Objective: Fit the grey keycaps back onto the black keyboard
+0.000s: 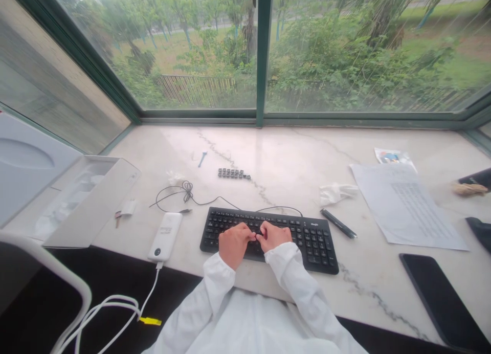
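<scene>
A black keyboard [320, 247] lies at a slight slant on the marble-patterned counter. Over its middle keys, my left hand [235, 244] is closed, with thumb and fingertips drawn together. Close beside it, my right hand [275, 236] is closed too, its fingertips nearly meeting those of the left. Anything small between the fingers is too tiny to make out, and the keys below are partly covered. Beyond the keyboard, several loose black keycaps [232, 173] stand in rows. A small blue tool [202, 159] lies behind them to the left.
At left are an open white box [95, 200], a white power bank [165, 236] with a white cable, and the keyboard's coiled cord [187, 191]. To the right lie a black pen [338, 223], crumpled white gloves [337, 194], a printed sheet [406, 205] and a phone [441, 292].
</scene>
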